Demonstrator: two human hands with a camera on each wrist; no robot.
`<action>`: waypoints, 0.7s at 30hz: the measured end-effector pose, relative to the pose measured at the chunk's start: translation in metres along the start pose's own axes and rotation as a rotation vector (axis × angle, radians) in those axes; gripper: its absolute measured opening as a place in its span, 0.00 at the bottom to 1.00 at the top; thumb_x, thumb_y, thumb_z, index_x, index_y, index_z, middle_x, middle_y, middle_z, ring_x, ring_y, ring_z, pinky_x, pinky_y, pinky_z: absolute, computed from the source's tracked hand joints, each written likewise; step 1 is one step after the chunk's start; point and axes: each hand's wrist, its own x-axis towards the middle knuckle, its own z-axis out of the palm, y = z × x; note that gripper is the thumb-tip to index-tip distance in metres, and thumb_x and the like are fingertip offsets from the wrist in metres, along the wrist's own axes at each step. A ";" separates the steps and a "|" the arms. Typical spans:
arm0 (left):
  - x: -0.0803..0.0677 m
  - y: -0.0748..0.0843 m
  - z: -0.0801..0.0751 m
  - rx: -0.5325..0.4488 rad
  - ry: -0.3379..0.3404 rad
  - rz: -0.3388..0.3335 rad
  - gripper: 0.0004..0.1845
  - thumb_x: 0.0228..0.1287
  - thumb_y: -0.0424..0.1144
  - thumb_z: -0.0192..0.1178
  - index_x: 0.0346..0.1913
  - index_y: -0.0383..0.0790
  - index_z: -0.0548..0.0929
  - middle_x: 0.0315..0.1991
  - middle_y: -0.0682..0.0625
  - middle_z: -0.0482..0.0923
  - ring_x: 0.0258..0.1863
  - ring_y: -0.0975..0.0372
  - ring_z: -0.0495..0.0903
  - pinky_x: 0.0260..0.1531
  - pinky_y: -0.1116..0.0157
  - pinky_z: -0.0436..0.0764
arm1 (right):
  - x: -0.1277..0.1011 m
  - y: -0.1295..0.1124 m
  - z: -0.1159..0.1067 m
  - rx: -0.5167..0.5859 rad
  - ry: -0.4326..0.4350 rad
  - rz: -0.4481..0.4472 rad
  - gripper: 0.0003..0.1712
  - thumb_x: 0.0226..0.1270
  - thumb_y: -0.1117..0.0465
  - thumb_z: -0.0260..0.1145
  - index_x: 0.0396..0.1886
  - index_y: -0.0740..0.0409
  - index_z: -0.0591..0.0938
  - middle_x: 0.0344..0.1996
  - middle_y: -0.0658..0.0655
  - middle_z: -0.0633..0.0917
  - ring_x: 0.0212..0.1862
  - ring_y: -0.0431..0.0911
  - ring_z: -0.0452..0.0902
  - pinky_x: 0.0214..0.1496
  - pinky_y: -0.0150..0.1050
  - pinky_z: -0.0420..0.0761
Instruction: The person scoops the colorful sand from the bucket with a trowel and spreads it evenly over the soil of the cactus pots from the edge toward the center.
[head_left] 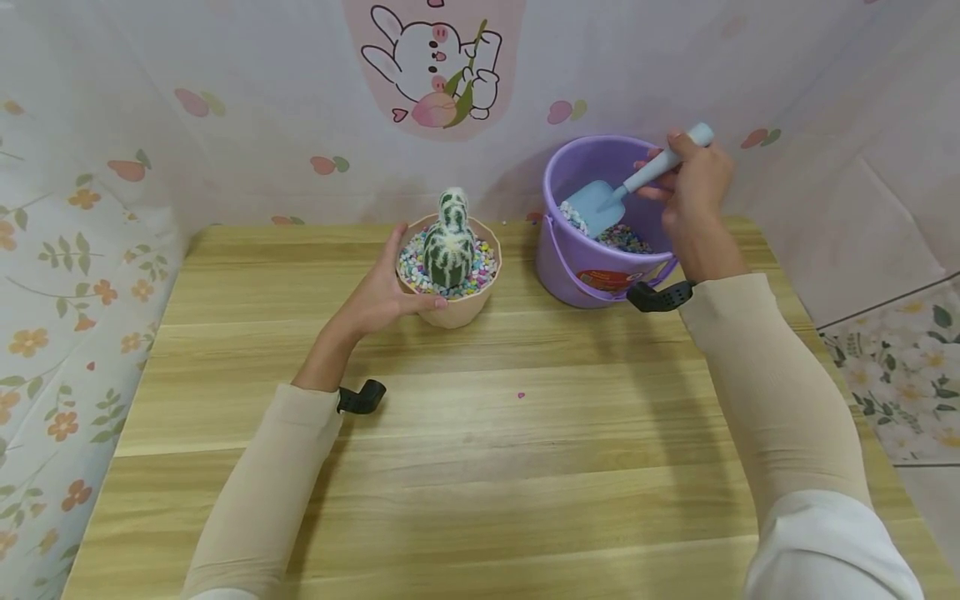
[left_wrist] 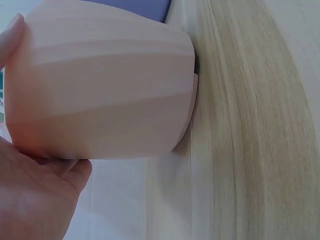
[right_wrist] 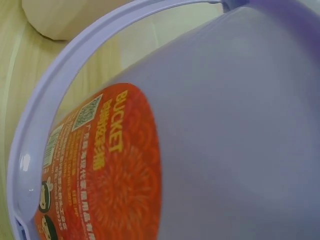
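Blue trowel [head_left: 609,198]: pinched in my right hand [head_left: 693,187], blade angled into purple bucket [head_left: 592,267]; pink cactus pot [head_left: 450,287], cupped by my left hand [head_left: 382,300], lies left of bucket.

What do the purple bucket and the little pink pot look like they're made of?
The purple bucket looks like moulded plastic: smooth, slightly glossy wall with a printed orange sticker. The pink pot, held by the left hand, has a matte faceted wall; plastic or glazed ceramic, hard to say.
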 end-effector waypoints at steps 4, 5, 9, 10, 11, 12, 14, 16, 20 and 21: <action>0.000 -0.001 -0.002 0.014 -0.007 -0.005 0.66 0.49 0.45 0.76 0.78 0.51 0.33 0.79 0.46 0.35 0.76 0.49 0.43 0.73 0.45 0.45 | 0.002 -0.004 -0.002 0.036 0.066 0.040 0.09 0.65 0.62 0.68 0.43 0.58 0.80 0.28 0.61 0.85 0.32 0.56 0.87 0.18 0.46 0.82; 0.000 -0.002 -0.002 0.014 -0.009 -0.004 0.66 0.49 0.45 0.75 0.78 0.51 0.33 0.79 0.46 0.34 0.76 0.49 0.43 0.73 0.45 0.45 | 0.003 -0.005 -0.002 0.045 0.079 0.047 0.10 0.65 0.61 0.68 0.44 0.57 0.80 0.27 0.61 0.85 0.33 0.56 0.87 0.18 0.46 0.82; 0.000 -0.001 -0.003 0.007 -0.022 0.003 0.65 0.50 0.44 0.75 0.78 0.51 0.33 0.79 0.47 0.35 0.76 0.50 0.43 0.73 0.46 0.45 | 0.006 -0.011 -0.007 0.093 0.120 0.076 0.11 0.65 0.62 0.68 0.46 0.55 0.82 0.26 0.61 0.85 0.31 0.57 0.87 0.19 0.48 0.82; 0.000 -0.001 -0.003 0.007 -0.024 0.003 0.65 0.50 0.44 0.75 0.78 0.51 0.33 0.79 0.47 0.35 0.76 0.51 0.43 0.73 0.46 0.45 | 0.007 -0.013 -0.008 0.104 0.126 0.082 0.11 0.66 0.62 0.67 0.47 0.55 0.82 0.27 0.61 0.85 0.31 0.57 0.87 0.20 0.49 0.82; 0.000 -0.001 -0.003 0.007 -0.027 0.003 0.65 0.51 0.44 0.75 0.78 0.51 0.33 0.79 0.47 0.35 0.76 0.51 0.43 0.73 0.46 0.45 | 0.007 -0.014 -0.008 0.114 0.130 0.087 0.11 0.66 0.62 0.67 0.47 0.54 0.82 0.27 0.62 0.85 0.31 0.57 0.87 0.21 0.49 0.82; 0.000 -0.001 -0.003 0.009 -0.030 0.000 0.65 0.51 0.44 0.75 0.78 0.51 0.33 0.79 0.48 0.35 0.76 0.51 0.43 0.73 0.47 0.45 | 0.008 -0.015 -0.009 0.124 0.135 0.093 0.11 0.66 0.62 0.67 0.47 0.53 0.82 0.27 0.62 0.85 0.31 0.57 0.87 0.22 0.50 0.83; 0.001 -0.001 -0.004 0.009 -0.034 -0.002 0.65 0.51 0.44 0.75 0.78 0.51 0.34 0.79 0.48 0.35 0.76 0.52 0.43 0.73 0.47 0.45 | 0.009 -0.016 -0.009 0.139 0.138 0.097 0.11 0.66 0.62 0.66 0.48 0.52 0.82 0.27 0.62 0.85 0.33 0.58 0.87 0.24 0.51 0.83; 0.002 -0.003 -0.005 0.008 -0.038 -0.001 0.65 0.51 0.44 0.75 0.78 0.51 0.34 0.79 0.48 0.36 0.76 0.52 0.44 0.73 0.47 0.45 | 0.009 -0.017 -0.009 0.150 0.143 0.102 0.12 0.66 0.62 0.67 0.49 0.52 0.82 0.26 0.62 0.85 0.35 0.58 0.87 0.25 0.51 0.83; 0.004 -0.003 -0.007 -0.016 -0.057 0.009 0.65 0.51 0.43 0.74 0.78 0.51 0.33 0.78 0.48 0.37 0.75 0.53 0.46 0.73 0.48 0.46 | 0.009 -0.019 -0.009 0.185 0.158 0.104 0.13 0.66 0.61 0.67 0.49 0.53 0.81 0.25 0.61 0.85 0.34 0.58 0.87 0.26 0.51 0.84; 0.004 -0.003 -0.008 -0.024 -0.063 0.010 0.64 0.51 0.43 0.74 0.78 0.51 0.33 0.78 0.47 0.38 0.75 0.53 0.47 0.73 0.49 0.47 | 0.009 -0.020 -0.009 0.197 0.161 0.106 0.13 0.66 0.61 0.67 0.49 0.53 0.81 0.24 0.61 0.85 0.33 0.58 0.87 0.27 0.52 0.84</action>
